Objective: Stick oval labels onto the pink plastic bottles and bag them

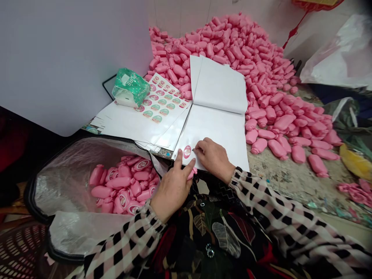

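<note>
My left hand [173, 185] is closed around a small pink bottle [192, 173], only its end showing, and rests at the near edge of a white backing sheet [221, 131]. An oval pink sticker [187, 151] sits on that sheet by my left forefinger. My right hand [212, 157] lies just to the right of the sticker, fingertips pinched at the sticker's edge. Whether the sticker is lifted off the sheet I cannot tell.
A huge heap of unlabelled pink bottles [247, 66] covers the floor behind and to the right. A silver-lined bag [69, 174] at the left holds labelled bottles [124, 188]. A sticker sheet [159, 102], a green tissue pack [130, 87] and a white board [58, 58] lie beyond.
</note>
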A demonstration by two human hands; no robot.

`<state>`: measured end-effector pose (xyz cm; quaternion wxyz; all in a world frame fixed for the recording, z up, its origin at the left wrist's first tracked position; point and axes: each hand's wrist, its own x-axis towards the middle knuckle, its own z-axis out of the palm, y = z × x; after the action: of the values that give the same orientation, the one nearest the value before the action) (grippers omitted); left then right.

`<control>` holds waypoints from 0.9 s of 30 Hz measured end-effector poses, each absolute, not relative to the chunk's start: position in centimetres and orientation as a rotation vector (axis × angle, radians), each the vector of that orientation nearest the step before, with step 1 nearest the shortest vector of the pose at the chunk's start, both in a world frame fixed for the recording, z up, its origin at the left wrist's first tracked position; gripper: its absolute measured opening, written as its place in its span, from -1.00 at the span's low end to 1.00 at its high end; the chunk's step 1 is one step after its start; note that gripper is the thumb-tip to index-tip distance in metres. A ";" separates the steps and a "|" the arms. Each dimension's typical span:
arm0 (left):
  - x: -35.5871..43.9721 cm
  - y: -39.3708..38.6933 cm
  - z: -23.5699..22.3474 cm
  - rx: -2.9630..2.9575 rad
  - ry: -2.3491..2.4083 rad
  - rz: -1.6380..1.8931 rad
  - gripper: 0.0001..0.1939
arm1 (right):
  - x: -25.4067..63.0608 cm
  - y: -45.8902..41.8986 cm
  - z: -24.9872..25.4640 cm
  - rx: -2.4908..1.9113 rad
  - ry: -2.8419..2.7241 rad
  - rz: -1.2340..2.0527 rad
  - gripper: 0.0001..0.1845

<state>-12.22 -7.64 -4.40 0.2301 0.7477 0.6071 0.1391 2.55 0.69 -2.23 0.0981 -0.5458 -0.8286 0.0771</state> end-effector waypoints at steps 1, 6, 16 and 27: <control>-12.2 -7.6 -4.4 2.064 1.671 0.370 -0.44 | 2.6 0.7 -2.2 -1.614 -2.450 0.248 -0.79; -12.2 -7.6 -4.7 2.091 1.692 0.339 -0.41 | 2.6 0.6 -2.5 -1.609 -2.403 0.341 -0.80; -11.7 -7.6 -5.4 2.223 1.750 0.318 -0.35 | 1.8 0.1 -3.2 -1.684 -2.202 0.514 -0.80; -12.0 -7.8 -5.2 2.233 1.735 0.293 -0.26 | 0.4 1.0 0.0 -1.656 -2.478 0.163 -0.81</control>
<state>-12.00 -7.82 -5.19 0.1487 0.7768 0.6034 0.1020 0.44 1.04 0.01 0.0784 -0.5532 -0.8276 0.0546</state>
